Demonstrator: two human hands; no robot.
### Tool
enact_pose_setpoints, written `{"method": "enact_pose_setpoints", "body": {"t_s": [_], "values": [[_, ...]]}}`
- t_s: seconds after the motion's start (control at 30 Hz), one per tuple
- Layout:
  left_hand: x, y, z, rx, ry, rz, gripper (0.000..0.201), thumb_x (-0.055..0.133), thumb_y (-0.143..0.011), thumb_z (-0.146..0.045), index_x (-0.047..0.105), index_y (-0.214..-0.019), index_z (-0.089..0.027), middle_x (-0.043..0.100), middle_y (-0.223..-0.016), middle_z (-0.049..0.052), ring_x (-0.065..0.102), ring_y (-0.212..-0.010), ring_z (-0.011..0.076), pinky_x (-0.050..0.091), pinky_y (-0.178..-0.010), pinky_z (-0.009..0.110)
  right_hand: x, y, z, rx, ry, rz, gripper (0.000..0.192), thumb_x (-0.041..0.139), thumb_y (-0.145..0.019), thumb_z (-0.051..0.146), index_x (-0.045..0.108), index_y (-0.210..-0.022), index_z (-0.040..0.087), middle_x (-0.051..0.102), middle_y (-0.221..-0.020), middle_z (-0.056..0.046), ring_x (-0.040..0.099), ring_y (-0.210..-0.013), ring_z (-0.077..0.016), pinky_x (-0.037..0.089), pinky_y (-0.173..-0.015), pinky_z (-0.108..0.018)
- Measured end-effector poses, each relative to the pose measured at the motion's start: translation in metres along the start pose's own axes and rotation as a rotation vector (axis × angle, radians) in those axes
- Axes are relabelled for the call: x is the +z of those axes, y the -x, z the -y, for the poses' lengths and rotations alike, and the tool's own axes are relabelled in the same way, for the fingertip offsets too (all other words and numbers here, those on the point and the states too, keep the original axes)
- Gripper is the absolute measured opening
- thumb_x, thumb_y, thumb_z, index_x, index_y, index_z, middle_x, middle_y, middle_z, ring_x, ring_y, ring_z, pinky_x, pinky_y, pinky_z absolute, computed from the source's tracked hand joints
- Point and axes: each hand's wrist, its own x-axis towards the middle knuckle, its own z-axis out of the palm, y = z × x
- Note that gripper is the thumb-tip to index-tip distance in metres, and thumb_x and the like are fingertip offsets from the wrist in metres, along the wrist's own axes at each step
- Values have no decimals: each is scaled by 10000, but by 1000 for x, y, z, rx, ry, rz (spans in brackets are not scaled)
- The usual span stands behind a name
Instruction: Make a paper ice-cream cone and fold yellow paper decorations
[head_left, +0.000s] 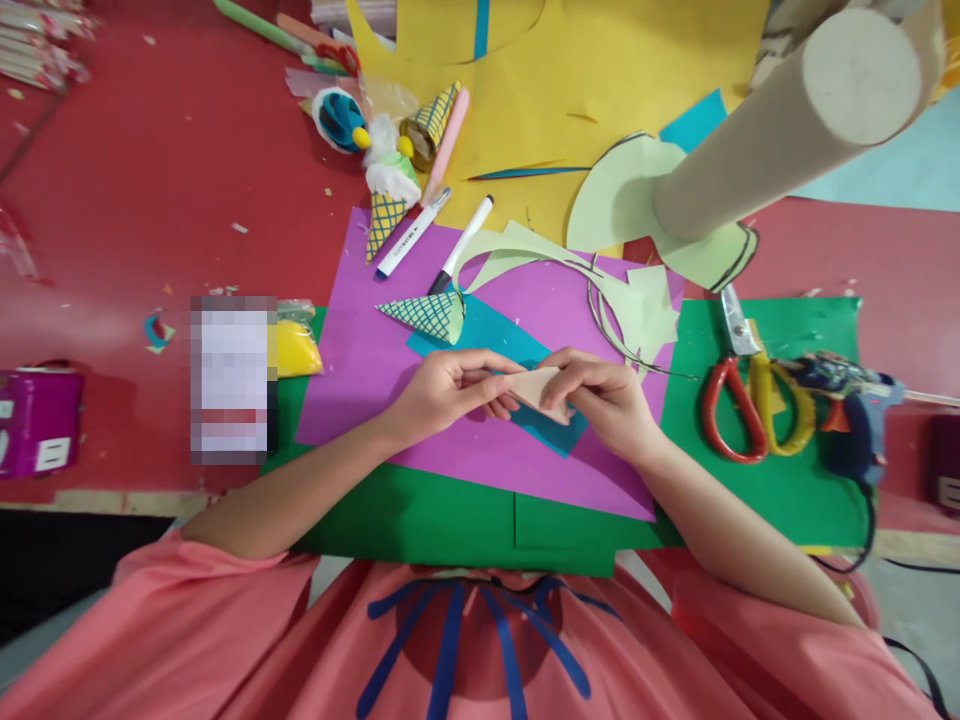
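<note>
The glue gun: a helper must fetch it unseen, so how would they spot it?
Start at the green sheet, right side. Beside the scissors lies the glue gun. Unlike them, it is dark blue, bulky, with a black cord.

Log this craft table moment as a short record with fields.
left hand: left hand pinches one end of a beige paper cone
right hand: right hand grips the cone's other end
under hands: blue paper on a purple sheet, over green paper
nearby cone: patterned cone lies on the purple sheet
right side: scissors, glue gun
surface: red table
</note>
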Motion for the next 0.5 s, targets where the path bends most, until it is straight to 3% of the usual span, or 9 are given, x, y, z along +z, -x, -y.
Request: {"method": "enact_pose_setpoints", "body": {"t_s": [0.13,0.23,0.3,0.37,0.5], "values": [[4,1,1,80,-49,-100,289,653,-868,-378,707,-1024,-140,767,-735,53,737,-620,145,600,-560,189,7,2,0,111,-198,-61,33,552,-907,242,527,-896,224,681,-939,-15,609,-700,-97,489,-598,-232],[6,3,4,190,-188,-159,253,637,-883,-346,711,-1037,-159,781,-818,43,744,-667,129,608,-626,183,12,4,-1,221,-253,-12,362,704,-826,316,462,-1084,240,693,-877,1,652,-688,-112,532,-610,-240],[6,5,7,324,-381,-188,221,618,-896,-308,713,-1047,-177,785,-892,40,747,-713,121,603,-667,177,15,4,-2,291,-246,8,412,751,-790,330,493,-1090,215,685,-782,13,658,-637,-110,548,-597,-236],[3,5,8,514,-615,-212,194,609,-902,-255,714,-1053,-195,784,-934,36,746,-752,111,590,-706,166,15,2,-1,336,-304,23,331,743,-801,338,541,-1019,191,689,-740,11,661,-598,-104,555,-576,-230],[-4,8,6,820,-890,-145,284,588,-905,-152,671,-1163,-238,781,-970,24,735,-830,85,558,-799,146,11,-1,0,391,-490,89,269,749,-802,323,590,-953,167,721,-756,-12,696,-622,-114,576,-584,-232]]}}
